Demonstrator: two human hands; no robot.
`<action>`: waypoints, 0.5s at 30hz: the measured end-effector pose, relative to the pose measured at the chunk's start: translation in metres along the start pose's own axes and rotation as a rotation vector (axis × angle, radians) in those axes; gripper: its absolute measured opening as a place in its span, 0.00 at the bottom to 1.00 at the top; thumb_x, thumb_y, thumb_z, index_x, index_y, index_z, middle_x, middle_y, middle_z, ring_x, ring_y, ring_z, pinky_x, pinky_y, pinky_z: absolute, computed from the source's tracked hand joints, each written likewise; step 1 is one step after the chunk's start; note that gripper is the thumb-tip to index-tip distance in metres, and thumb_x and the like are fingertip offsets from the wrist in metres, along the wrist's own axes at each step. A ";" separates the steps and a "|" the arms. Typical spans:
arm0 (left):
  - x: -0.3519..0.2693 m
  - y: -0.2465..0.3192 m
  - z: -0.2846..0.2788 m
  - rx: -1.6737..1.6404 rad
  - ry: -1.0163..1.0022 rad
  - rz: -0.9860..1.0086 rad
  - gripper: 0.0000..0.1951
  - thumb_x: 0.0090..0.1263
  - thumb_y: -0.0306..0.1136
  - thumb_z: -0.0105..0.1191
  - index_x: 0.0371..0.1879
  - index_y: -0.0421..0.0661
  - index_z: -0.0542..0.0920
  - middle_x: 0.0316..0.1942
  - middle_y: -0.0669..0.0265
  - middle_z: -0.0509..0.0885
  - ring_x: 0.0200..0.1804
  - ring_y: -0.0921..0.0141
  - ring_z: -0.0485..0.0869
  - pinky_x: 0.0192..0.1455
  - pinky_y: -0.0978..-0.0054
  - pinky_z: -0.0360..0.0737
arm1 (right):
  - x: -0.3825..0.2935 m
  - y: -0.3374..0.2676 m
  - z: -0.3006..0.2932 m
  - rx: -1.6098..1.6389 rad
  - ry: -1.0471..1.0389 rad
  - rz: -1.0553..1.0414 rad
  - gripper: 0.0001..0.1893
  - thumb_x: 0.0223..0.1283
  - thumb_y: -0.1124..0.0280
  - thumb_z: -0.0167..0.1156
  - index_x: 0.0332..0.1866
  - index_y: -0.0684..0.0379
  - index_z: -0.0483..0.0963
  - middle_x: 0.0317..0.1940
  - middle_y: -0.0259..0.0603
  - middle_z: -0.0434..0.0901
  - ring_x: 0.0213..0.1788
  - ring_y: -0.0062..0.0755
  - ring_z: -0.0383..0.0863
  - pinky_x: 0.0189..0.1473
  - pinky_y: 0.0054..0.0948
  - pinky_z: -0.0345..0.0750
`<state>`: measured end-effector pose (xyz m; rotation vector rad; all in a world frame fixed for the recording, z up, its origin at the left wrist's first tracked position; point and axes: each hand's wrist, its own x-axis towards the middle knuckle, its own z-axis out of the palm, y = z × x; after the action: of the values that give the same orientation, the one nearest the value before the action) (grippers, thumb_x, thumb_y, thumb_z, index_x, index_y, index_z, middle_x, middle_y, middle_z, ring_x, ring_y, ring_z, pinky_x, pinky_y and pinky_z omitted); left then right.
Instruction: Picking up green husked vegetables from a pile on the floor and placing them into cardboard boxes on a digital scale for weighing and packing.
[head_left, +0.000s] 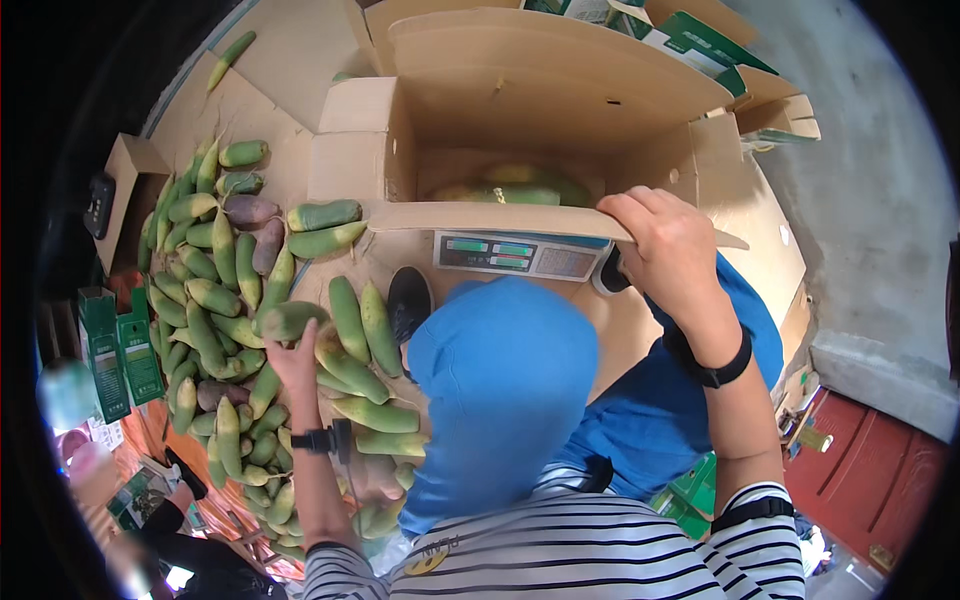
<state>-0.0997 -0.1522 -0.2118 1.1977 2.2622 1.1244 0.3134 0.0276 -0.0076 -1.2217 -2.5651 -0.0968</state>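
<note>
A thick green radish (291, 322) is held in my left hand (294, 358), above the edge of a big pile of green radishes (214, 296). My right hand (664, 244) grips the near flap (487, 217) of a large open cardboard box (562, 90). Inside the box, several green radishes (517, 191) lie on the bottom, partly hidden in shadow. The box rests on a digital scale (517, 255), whose lit display panel faces me under the flap. A pair of purplish radishes (251, 210) lies among the green ones.
Green printed cartons (124, 352) stand beyond the pile at left. More cardboard boxes (772, 105) sit behind the large box at right. My blue-clad knee (502, 360) is between the pile and the scale. Another person's dark sleeve (172, 517) shows at lower left.
</note>
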 end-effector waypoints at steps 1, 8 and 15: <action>-0.002 0.033 -0.010 -0.224 0.135 -0.090 0.29 0.56 0.30 0.66 0.55 0.33 0.70 0.51 0.54 0.77 0.49 0.62 0.79 0.57 0.69 0.73 | -0.004 0.001 0.000 0.003 0.011 0.004 0.07 0.41 0.78 0.58 0.28 0.55 0.74 0.23 0.34 0.73 0.29 0.34 0.77 0.31 0.31 0.75; 0.028 0.228 -0.055 -0.642 0.280 0.429 0.20 0.65 0.33 0.58 0.49 0.30 0.74 0.49 0.58 0.79 0.47 0.69 0.79 0.53 0.71 0.74 | -0.014 -0.001 0.004 0.012 0.034 -0.022 0.04 0.43 0.76 0.57 0.26 0.56 0.73 0.21 0.36 0.72 0.29 0.35 0.77 0.30 0.31 0.75; 0.034 0.270 0.005 -1.027 -0.063 0.101 0.19 0.69 0.34 0.54 0.53 0.36 0.70 0.51 0.60 0.75 0.51 0.71 0.76 0.56 0.71 0.74 | -0.017 0.003 0.004 0.002 0.043 -0.030 0.02 0.44 0.76 0.56 0.25 0.56 0.73 0.21 0.37 0.73 0.28 0.36 0.78 0.30 0.33 0.76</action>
<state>0.0283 -0.0334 -0.0034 0.8568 1.2178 1.8842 0.3252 0.0179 -0.0162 -1.1680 -2.5463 -0.1259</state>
